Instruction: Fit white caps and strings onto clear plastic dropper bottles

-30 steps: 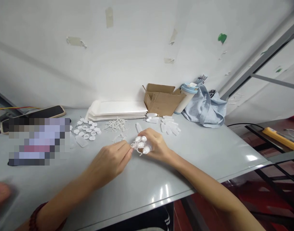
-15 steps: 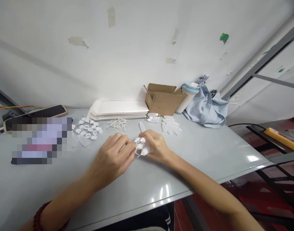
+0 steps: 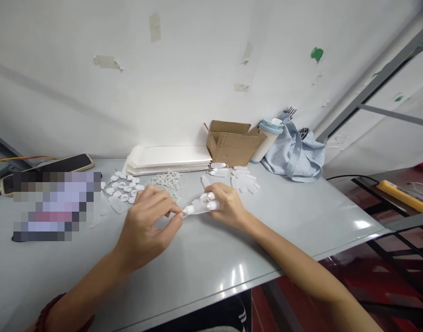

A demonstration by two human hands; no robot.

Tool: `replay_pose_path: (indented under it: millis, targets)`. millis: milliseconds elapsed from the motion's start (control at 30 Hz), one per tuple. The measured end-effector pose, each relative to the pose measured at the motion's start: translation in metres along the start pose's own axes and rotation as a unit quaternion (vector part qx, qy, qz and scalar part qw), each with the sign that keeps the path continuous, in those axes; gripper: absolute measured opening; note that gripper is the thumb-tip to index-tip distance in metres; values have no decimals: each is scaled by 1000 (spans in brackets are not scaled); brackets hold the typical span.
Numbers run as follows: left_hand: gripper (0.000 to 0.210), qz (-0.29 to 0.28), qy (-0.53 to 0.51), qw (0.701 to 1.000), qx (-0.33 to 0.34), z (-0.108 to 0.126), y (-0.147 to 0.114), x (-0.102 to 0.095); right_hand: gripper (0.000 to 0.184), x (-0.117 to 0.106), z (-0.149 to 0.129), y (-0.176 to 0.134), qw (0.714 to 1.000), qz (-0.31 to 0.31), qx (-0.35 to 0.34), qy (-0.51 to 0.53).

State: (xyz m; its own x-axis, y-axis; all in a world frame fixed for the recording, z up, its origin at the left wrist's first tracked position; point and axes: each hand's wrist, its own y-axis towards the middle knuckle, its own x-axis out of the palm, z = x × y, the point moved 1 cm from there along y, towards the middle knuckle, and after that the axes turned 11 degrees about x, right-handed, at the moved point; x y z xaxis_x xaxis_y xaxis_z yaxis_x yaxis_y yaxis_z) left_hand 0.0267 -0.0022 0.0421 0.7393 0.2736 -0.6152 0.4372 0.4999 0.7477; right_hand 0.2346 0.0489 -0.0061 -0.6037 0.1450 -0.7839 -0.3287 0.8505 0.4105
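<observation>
My right hand point(image 3: 230, 206) is wrapped round several small translucent plastic bottles with white nozzle tops point(image 3: 211, 204). One translucent bottle point(image 3: 197, 208) sticks out to the left of that bunch. At its white pointed end, the thumb and fingertips of my left hand point(image 3: 147, 226) are pinched together. Behind my hands lies a heap of thin white stems point(image 3: 169, 180), and left of it several white round caps and rings point(image 3: 122, 185). More translucent bottles point(image 3: 245, 182) lie on the grey table beyond my right hand.
Against the wall stand a stack of white flat packets point(image 3: 169, 159), an open cardboard box point(image 3: 234, 150), a lidded cup point(image 3: 266, 143) and a blue cloth bag point(image 3: 301, 157). A phone point(image 3: 73, 163) and a pixelated flat item point(image 3: 55, 207) lie at the left.
My left hand has drawn leftward from the bunch, and one bottle now extends out between my hands. My right hand keeps holding the bottles. The view has shifted slightly.
</observation>
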Motion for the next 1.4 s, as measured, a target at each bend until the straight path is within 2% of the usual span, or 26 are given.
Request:
replay_pose_path:
  millis: [133,267,367,433,500,567,667,767,800,867,967,1067,1133,1200,1267,1333,1400]
  targets:
    - [19,-25,24,999,23,0,-2,2,26,2,-7,0,996,-31,44,71]
    - [20,-58,5,998,11,-6,-2,-3,30,1,-11,3,977,-79,138,140]
    - [23,-101,-11,994,-25,-13,-1,-4,25,-2,-11,6,945,-92,244,197]
    - [23,-132,-5,989,-64,-18,0,-3,21,-5,-12,8,914,-121,282,265]
    - [23,-151,7,983,-105,-22,-1,-3,18,-7,-13,9,886,-169,276,333]
    - [24,-144,11,981,-129,-24,-5,-8,28,-8,-15,9,867,-219,236,379]
    - [26,-113,12,985,-131,-25,-13,-23,42,-9,-20,6,859,-259,151,415]
    - [22,-88,-11,987,-137,-22,-16,-30,38,-7,-28,0,854,-293,91,420]
    - [22,-99,-31,982,-156,-21,-15,-28,38,-5,-30,-2,853,-306,77,417]
    - [24,-140,-70,971,-183,-17,-10,-16,38,-3,-33,-6,855,-322,54,404]
    - [26,-182,-113,954,-209,-16,-2,-2,39,-1,-33,-7,879,-312,21,361]
    - [27,-161,-117,949,-244,-21,1,-4,38,-4,-30,-4,918,-267,-4,294]
    - [25,-125,-93,960,-233,-24,1,-10,36,-7,-28,-1,941,-226,-4,250]
    - [15,-112,-79,976,-171,-22,0,-11,35,-9,-27,1,958,-185,-9,218]
    - [13,-120,-62,988,-72,-15,-1,-7,34,-9,-28,0,967,-157,-26,198]
    - [11,-129,-20,991,15,-7,-2,0,32,-8,-29,-1,971,-147,-40,182]
    - [11,-130,20,989,72,-2,-2,3,30,-8,-28,-2,975,-143,-45,163]
